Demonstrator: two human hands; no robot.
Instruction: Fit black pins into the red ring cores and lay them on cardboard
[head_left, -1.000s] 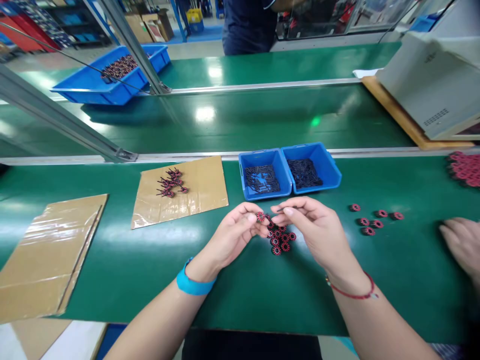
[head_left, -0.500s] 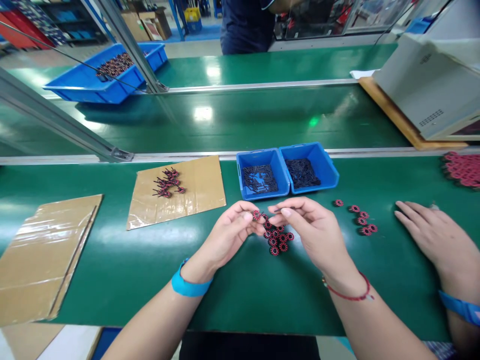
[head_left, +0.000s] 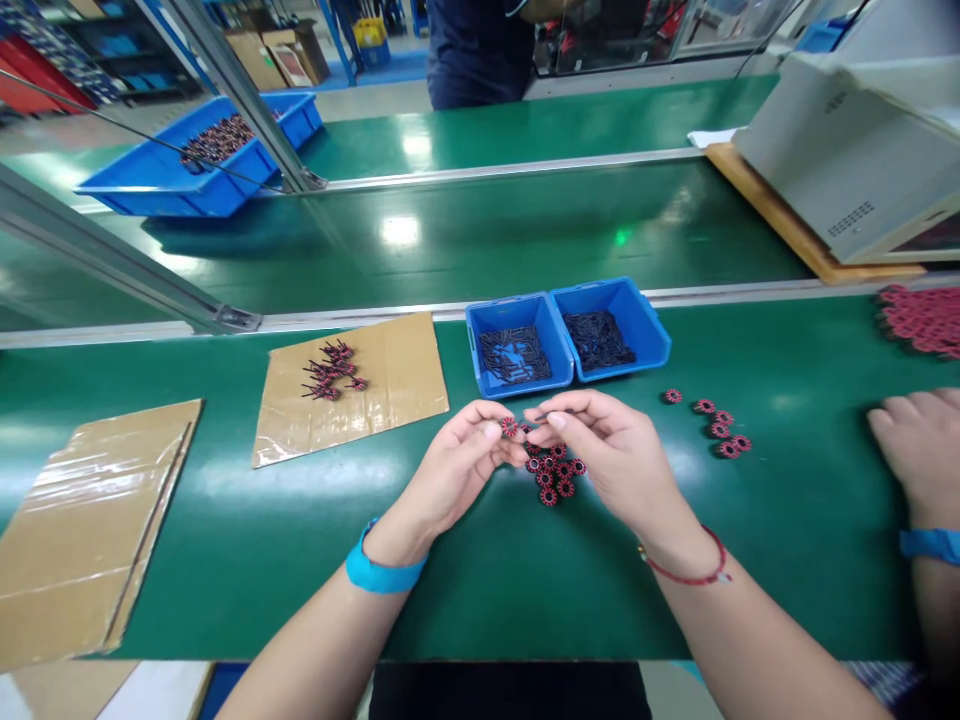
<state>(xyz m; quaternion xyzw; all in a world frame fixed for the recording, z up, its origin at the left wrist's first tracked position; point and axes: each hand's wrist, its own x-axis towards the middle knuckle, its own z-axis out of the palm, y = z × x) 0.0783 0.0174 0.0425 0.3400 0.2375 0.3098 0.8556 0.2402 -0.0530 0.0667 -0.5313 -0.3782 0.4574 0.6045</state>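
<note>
Between the thumb and fingers of my left hand [head_left: 465, 460] is a small red and black ring part [head_left: 509, 427]. My right hand [head_left: 611, 445] pinches a thin dark pin [head_left: 541, 417], its tip pointing toward that ring part. The two hands are close together over a pile of similar ring parts [head_left: 548, 478] on the green table [head_left: 480, 600]. Just beyond them stand two blue bins, the left bin [head_left: 517, 387] and the right bin [head_left: 656, 345], both holding dark pins. Ring parts with pins sticking out [head_left: 330, 372] lie on a cardboard sheet [head_left: 397, 385] at the left.
Several loose ring parts [head_left: 720, 430] lie right of my right hand, and another person's hand [head_left: 919, 440] rests farther right. A red heap [head_left: 922, 320] is at the right edge. More cardboard [head_left: 82, 530] lies left. A metal frame [head_left: 112, 240] rises beyond.
My right hand has moved slightly closer to my left hand. The other person's hand has drawn away to the right. The whole view has shifted a little.
</note>
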